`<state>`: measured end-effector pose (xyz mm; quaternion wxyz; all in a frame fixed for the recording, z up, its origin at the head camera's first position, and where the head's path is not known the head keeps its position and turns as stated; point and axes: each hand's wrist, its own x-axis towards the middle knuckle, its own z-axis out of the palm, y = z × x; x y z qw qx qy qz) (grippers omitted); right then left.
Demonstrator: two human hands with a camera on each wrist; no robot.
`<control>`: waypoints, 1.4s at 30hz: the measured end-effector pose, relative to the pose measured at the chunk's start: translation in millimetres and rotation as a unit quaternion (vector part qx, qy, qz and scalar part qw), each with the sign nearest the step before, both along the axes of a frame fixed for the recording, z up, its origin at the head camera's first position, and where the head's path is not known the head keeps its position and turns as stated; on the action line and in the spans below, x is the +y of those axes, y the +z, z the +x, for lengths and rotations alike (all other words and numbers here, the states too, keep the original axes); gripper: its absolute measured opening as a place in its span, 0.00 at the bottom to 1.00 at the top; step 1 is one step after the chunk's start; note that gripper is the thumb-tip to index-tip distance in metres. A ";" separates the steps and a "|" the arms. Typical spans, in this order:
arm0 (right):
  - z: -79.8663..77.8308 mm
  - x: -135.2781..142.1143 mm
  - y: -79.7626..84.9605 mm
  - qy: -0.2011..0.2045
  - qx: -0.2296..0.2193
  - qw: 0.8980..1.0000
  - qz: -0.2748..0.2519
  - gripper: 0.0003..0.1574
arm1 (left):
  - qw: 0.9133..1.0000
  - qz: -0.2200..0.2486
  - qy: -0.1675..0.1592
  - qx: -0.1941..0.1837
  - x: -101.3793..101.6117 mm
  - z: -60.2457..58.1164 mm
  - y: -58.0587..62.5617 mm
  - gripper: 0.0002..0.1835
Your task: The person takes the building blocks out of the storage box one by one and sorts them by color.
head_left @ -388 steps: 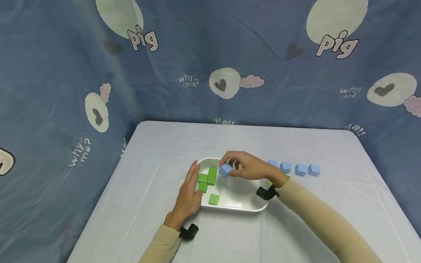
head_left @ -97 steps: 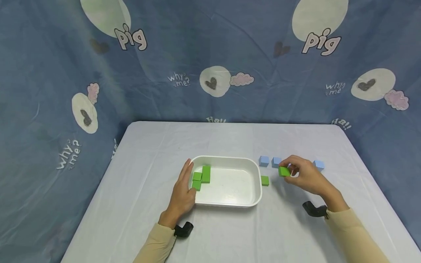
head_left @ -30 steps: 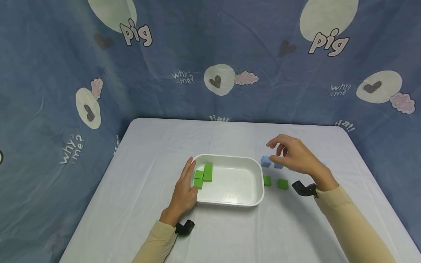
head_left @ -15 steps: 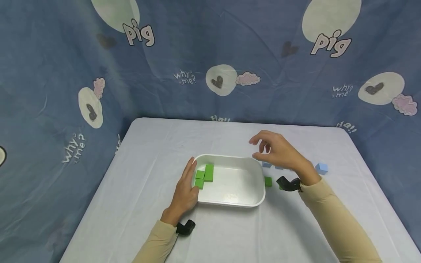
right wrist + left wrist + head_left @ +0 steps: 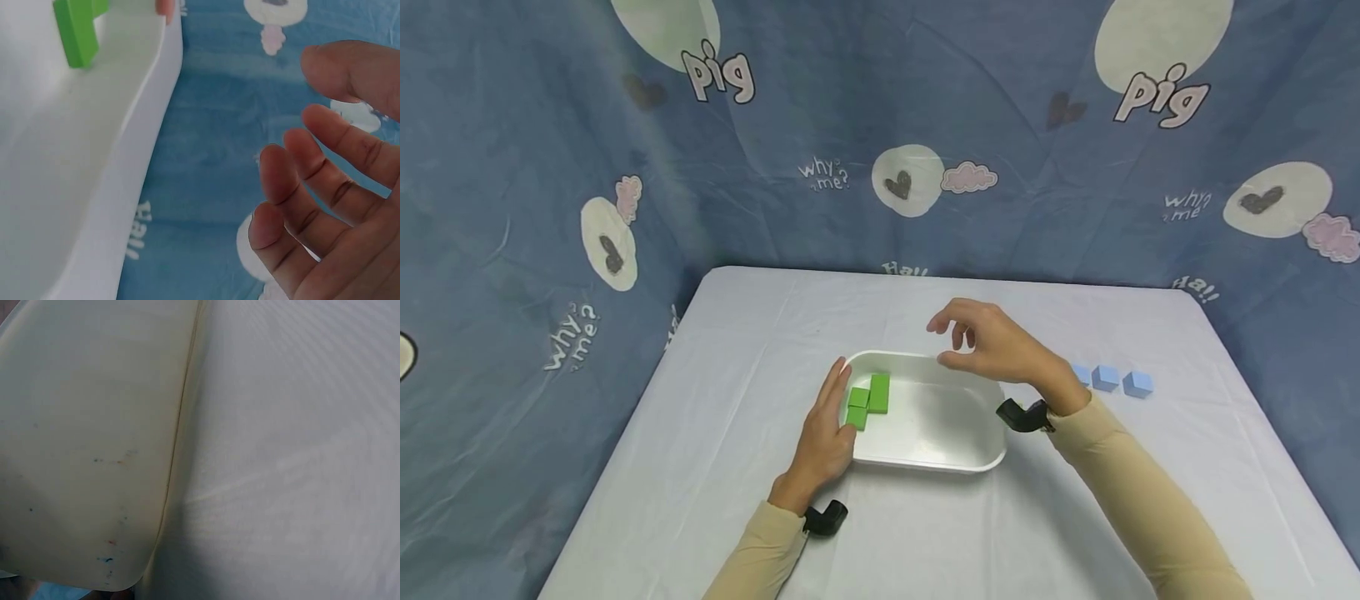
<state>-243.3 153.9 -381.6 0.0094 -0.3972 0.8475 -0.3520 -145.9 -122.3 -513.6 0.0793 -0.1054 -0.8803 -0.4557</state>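
A white tray point(image 5: 925, 458) lies on the table with several green blocks point(image 5: 878, 394) grouped at its left end. My left hand point(image 5: 822, 446) rests along the tray's left end, fingers straight, thumb at the rim. My right hand point(image 5: 996, 342), holding nothing, hovers over the tray's far rim, thumb and fingers apart and loosely bent. In the right wrist view its fingers point(image 5: 281, 175) show bare beside the tray wall point(image 5: 140, 144), with a green block point(image 5: 78, 37) inside. The left wrist view shows the pale tray surface point(image 5: 94, 412); the left fingers are mostly hidden there.
Blue cubes point(image 5: 1105, 377) stand in a row right of the tray, partly covered by the right wrist. Green blocks just right of the tray are mostly behind that wrist. A white cloth point(image 5: 737, 350) covers the table; a printed blue curtain point(image 5: 775, 233) hangs behind.
My right hand set a green block down right of the tray, then moved left, emptied, past the blue cubes to over the tray's far rim. The left hand keeps its place.
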 end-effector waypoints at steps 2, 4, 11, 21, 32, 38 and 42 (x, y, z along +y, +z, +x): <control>-1.5 -6.8 -1.6 0.007 -0.003 1.000 0.001 0.21 | 1.000 0.001 0.000 0.001 0.0 0.2 0.0 0.47; -2.9 -14.3 -4.1 0.018 -0.006 1.000 0.006 0.21 | 1.000 0.003 0.000 0.000 -0.2 0.2 0.3 0.47; -3.7 -41.9 -18.9 0.071 -0.024 0.997 0.036 0.20 | 1.000 0.004 -0.004 -0.007 -0.7 -0.1 -0.7 0.47; -3.0 -71.5 -45.6 0.113 -0.071 0.987 0.088 0.24 | 1.000 -0.001 -0.008 -0.007 -1.7 -0.8 -0.7 0.46; -4.0 -80.2 -77.5 0.155 -0.080 0.977 0.122 0.32 | 1.000 -0.008 -0.010 0.008 -2.4 -0.6 -1.7 0.46; -5.8 -78.4 -88.6 0.153 -0.056 0.978 0.134 0.35 | 1.000 -0.001 -0.009 0.011 -3.6 -0.2 -0.3 0.46; -6.4 -76.9 -91.2 0.135 -0.042 0.978 0.152 0.35 | 1.000 -0.001 -0.007 0.009 -4.1 -0.1 1.0 0.47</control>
